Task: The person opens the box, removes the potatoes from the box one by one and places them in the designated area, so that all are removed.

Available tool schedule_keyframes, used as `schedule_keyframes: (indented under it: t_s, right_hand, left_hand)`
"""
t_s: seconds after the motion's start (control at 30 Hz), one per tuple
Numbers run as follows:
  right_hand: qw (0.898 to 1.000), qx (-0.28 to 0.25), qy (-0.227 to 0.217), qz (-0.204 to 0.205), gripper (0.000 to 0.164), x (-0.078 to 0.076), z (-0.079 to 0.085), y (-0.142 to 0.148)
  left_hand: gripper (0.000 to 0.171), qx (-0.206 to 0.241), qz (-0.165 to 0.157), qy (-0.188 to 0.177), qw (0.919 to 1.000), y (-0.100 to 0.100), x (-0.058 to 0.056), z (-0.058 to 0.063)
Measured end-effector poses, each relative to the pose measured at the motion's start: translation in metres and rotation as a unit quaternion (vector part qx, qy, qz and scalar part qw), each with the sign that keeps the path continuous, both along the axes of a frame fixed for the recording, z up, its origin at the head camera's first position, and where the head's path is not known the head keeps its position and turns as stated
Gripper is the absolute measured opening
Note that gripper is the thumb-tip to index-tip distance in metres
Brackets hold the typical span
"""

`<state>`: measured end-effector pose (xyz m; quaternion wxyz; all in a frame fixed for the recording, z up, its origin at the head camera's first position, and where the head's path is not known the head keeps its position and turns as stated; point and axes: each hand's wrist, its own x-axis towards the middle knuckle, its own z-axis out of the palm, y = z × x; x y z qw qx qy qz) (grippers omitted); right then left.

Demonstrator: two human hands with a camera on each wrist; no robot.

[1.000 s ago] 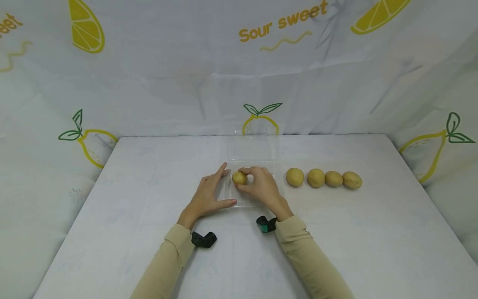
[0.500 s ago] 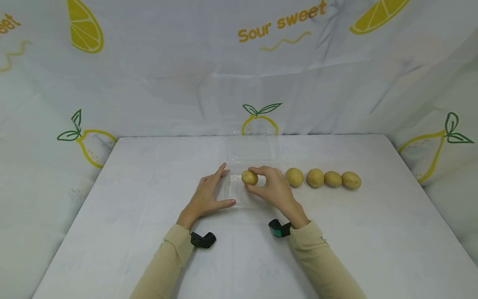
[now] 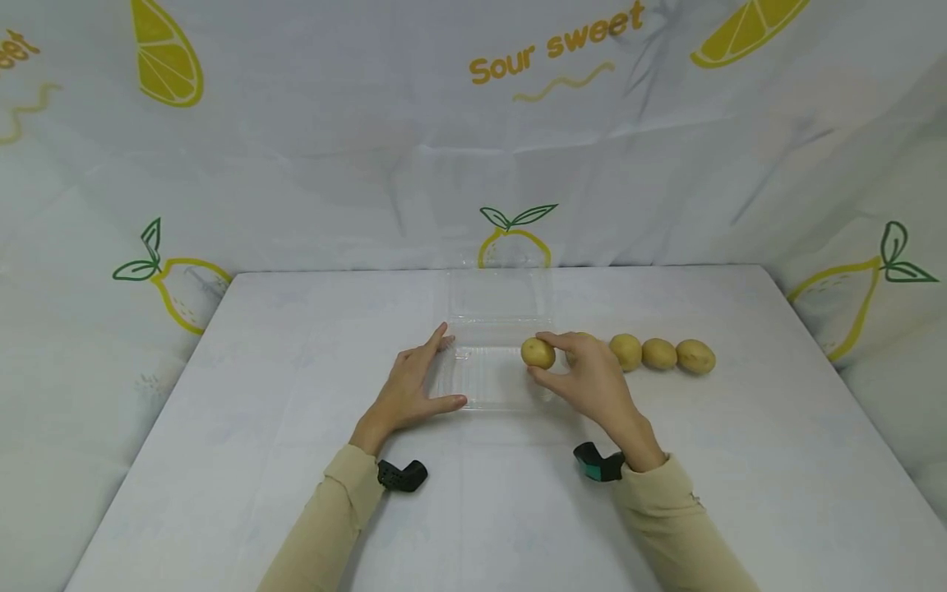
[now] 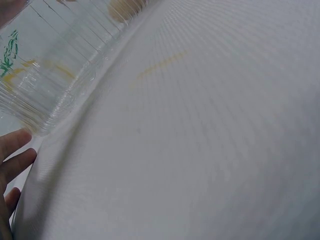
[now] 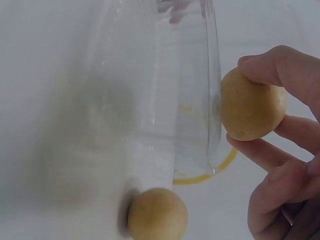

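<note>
My right hand (image 3: 595,378) pinches a small round potato (image 3: 538,353) between thumb and fingers, over the right part of a clear plastic box (image 3: 481,382). In the right wrist view, this potato (image 5: 252,107) appears at the box's rim (image 5: 214,75); whether they touch I cannot tell. My left hand (image 3: 414,378) lies at the box's left side, thumb and fingers spread, thumb at the near corner. Ribbed walls of the box (image 4: 60,70) show in the left wrist view, beside the left fingers (image 4: 17,165). The box's lid (image 3: 499,294) is folded back behind it.
To the right of the box, several potatoes (image 3: 659,353) lie in a row on the white table (image 3: 740,460). The one nearest the box is mostly hidden behind my right hand; it shows as a potato (image 5: 157,215) below. A lemon-printed cloth (image 3: 333,164) hangs behind.
My right hand has carried the potato from the box's left side to its right side. My left hand has stayed where it was.
</note>
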<state>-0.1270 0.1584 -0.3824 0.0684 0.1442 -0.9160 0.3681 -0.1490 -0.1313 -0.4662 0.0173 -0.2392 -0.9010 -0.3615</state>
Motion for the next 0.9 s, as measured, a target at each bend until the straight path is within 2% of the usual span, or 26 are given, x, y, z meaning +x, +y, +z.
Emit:
schedule_keyframes:
  t_s: [0.2,0.5,0.9]
  right_hand:
    - [1.000,-0.014,0.013,0.000,0.043,0.005,-0.001,0.017]
    - [0.999,0.024,0.024,-0.036,0.043,0.018,0.005,0.035]
    - [0.997,0.042,0.021,-0.055,0.047,0.025,-0.003,0.054]
  left_hand:
    - [0.131,-0.003,0.001,0.001,1.0000,0.000,-0.001,0.000]
    - [0.129,-0.004,-0.003,0.002,1.0000,0.000,0.000,0.000]
    - [0.129,-0.004,-0.002,-0.003,1.0000,0.000,0.000,0.000]
